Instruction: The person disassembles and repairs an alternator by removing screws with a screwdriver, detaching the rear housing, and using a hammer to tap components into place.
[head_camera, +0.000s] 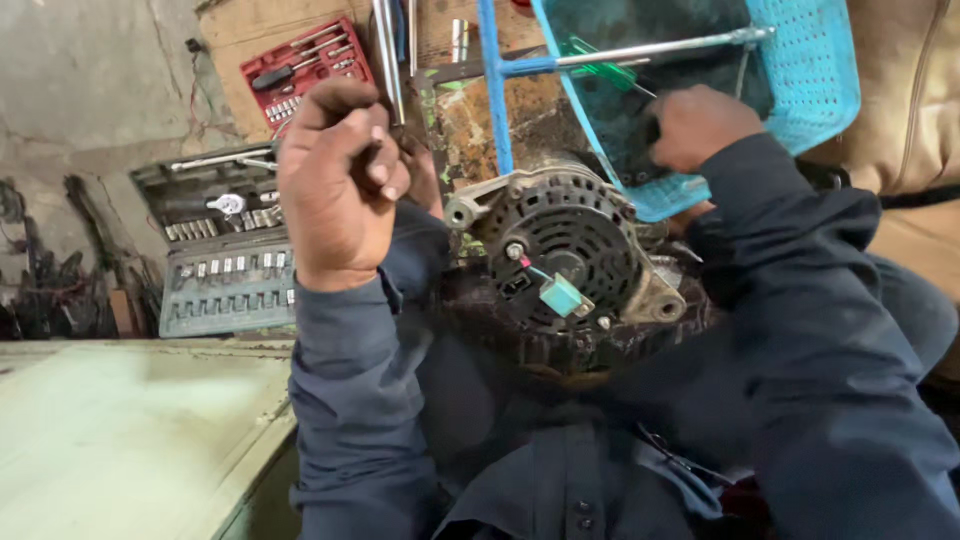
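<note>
A dirty black alternator (565, 245) with a ribbed casing and a small teal connector (562, 295) rests in my lap between my dark blue sleeves. My left hand (340, 180) is raised to the left of it, closed in a fist with nothing visible in it. My right hand (695, 125) reaches into a light blue plastic basket (815, 80) behind the alternator. Its fingers curl down among dark contents and are partly hidden. A green-handled screwdriver (597, 60) lies in the basket, and a long metal T-handle tool (660, 48) crosses its rim.
An open grey socket-set case (225, 250) and a smaller red tool case (305, 70) lie on the floor at the left. Metal rods (387, 50) lie just behind my left fist. A pale green flat surface (130, 430) fills the lower left.
</note>
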